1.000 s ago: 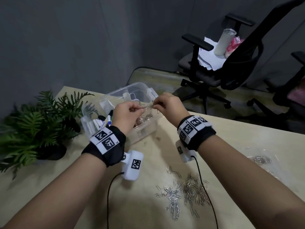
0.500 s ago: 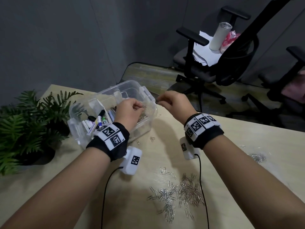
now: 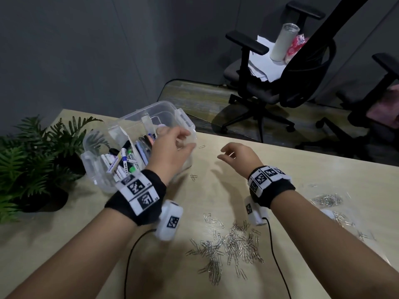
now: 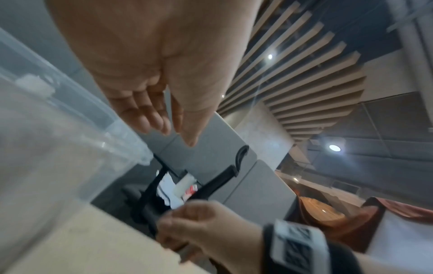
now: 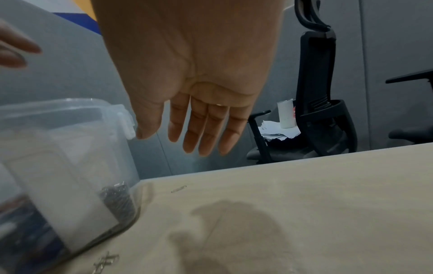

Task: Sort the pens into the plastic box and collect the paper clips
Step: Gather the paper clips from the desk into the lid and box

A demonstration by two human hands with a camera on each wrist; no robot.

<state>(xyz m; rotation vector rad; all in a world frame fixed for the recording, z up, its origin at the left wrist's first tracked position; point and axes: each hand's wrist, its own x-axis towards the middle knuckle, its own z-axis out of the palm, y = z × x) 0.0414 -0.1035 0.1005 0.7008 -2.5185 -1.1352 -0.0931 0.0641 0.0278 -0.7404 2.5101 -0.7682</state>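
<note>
The left hand (image 3: 170, 152) covers the near right part of the plastic box (image 3: 138, 117), so whatever clips sit inside there can't be made out. Both wrist views are smeared, and the second chair (image 3: 380, 117) at far right is cut off.

Pale wooden table (image 3: 216, 190) filled the lower frame. On it: clear plastic box (image 3: 181, 117) and potted fern (image 3: 32, 160) at left, loose paper clips (image 3: 226, 249) heaped lower centre, more at right.
</note>
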